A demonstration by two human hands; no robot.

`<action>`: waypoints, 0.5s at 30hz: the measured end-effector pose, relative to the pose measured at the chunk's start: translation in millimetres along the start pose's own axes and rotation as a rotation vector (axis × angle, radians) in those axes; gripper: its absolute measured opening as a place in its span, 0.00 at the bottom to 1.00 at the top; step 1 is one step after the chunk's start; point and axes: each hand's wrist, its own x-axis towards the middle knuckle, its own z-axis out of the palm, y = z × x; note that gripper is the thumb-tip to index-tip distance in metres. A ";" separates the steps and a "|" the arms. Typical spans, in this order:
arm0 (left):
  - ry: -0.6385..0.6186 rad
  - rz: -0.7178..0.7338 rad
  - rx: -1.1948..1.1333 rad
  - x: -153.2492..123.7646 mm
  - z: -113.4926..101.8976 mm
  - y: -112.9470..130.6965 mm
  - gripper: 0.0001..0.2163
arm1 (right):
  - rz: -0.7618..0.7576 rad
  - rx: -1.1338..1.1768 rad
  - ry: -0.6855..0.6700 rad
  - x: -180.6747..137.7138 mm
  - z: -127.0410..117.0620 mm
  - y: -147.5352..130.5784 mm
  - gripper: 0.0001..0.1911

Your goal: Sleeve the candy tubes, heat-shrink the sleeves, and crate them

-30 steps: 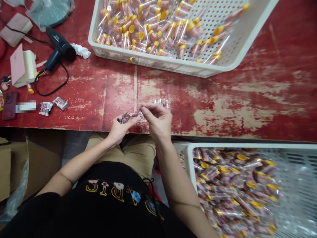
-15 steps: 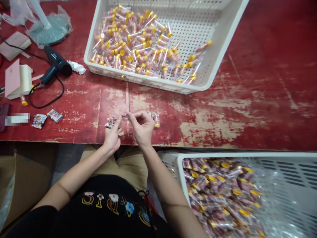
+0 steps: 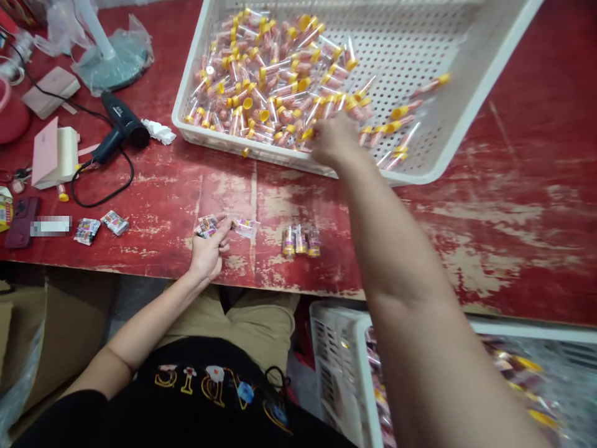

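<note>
My left hand (image 3: 208, 252) rests over the near part of the table, fingers pinched on a small stack of printed plastic sleeves (image 3: 206, 226). Just right of its fingertips lies a single clear printed sleeve (image 3: 246, 228). My right hand (image 3: 336, 140) reaches over the near wall of the white basket (image 3: 261, 144), in among clear tubes with yellow caps and pink contents (image 3: 280, 93). Its fingers are curled beside a yellow cap; their tips are partly hidden and slightly blurred. Three sleeved tubes (image 3: 301, 241) stand side by side on the table between my hands.
A hair dryer (image 3: 122, 124), a pink box (image 3: 56, 155), a phone (image 3: 22, 223) and two bundles of printed sleeves (image 3: 87, 231) lie to the left. Below the table edge at right, a second white basket (image 3: 342, 367) holds sleeved tubes, partly behind my right arm.
My right hand has left the spot by my left hand and moved up and right into the basket. The single sleeve and the three sleeved tubes now show fully. The view has shifted slightly.
</note>
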 end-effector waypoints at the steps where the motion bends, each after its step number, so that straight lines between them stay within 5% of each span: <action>1: 0.001 -0.003 0.006 -0.4 -0.8 0.7 0.19 | -0.030 0.042 0.036 -17.8 -8.0 -4.8 0.20; 4: -0.009 -0.005 0.000 -3.4 -1.7 1.2 0.18 | -0.108 0.213 0.061 -98.9 -32.4 -22.4 0.08; 6: -0.022 -0.011 -0.015 -6.9 -1.5 0.0 0.18 | -0.137 0.485 -0.074 -164.3 -40.8 -32.1 0.16; 9: -0.036 -0.013 -0.008 -14.1 -1.4 -4.3 0.19 | -0.020 0.753 -0.122 -245.9 -34.5 -36.7 0.14; 12: -0.058 0.008 0.047 -23.4 -3.8 -12.1 0.21 | 0.162 0.810 -0.164 -284.5 -12.5 -33.6 0.13; 15: -0.105 0.028 0.142 -33.7 -8.7 -21.6 0.20 | 0.210 0.702 -0.191 -290.2 10.0 -35.1 0.13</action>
